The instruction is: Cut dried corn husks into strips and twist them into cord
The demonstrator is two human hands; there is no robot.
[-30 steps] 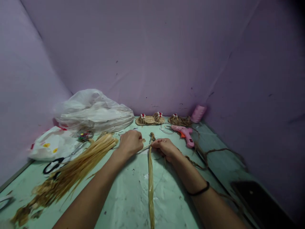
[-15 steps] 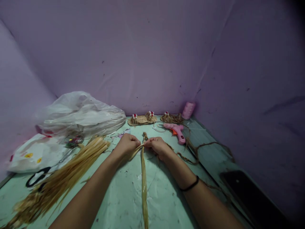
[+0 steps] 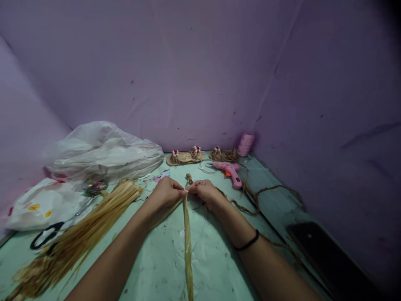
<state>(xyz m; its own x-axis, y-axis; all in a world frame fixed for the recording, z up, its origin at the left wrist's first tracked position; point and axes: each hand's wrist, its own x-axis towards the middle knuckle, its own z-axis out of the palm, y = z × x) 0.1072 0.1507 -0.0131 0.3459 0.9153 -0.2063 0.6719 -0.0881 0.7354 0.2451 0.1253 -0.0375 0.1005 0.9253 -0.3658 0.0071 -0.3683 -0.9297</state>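
Both hands meet at the middle of the green table, near the top of a pale fiber strand (image 3: 188, 246) that runs down toward me. My left hand (image 3: 169, 191) is closed on fiber, with a length of it trailing along the inside of the wrist. Close beside it, my right hand (image 3: 205, 192) pinches the fiber at the same spot. Just beyond the fingertips lies a knotted end (image 3: 189, 179). A braided cord (image 3: 246, 207) stretches off to the right, partly hidden by the right hand.
Left: a fiber bundle (image 3: 84, 230), black-handled scissors (image 3: 46, 236), a printed bag (image 3: 46, 205), a clear plastic bag (image 3: 109, 150). Back: woven slippers (image 3: 185, 157), a pink glue gun (image 3: 230, 171), a pink spool (image 3: 245, 144). Right: a dark phone-like object (image 3: 328, 259).
My left hand has shifted its fingertips in against the right ones, and its fiber now trails straighter along the wrist. The whole view has moved slightly.
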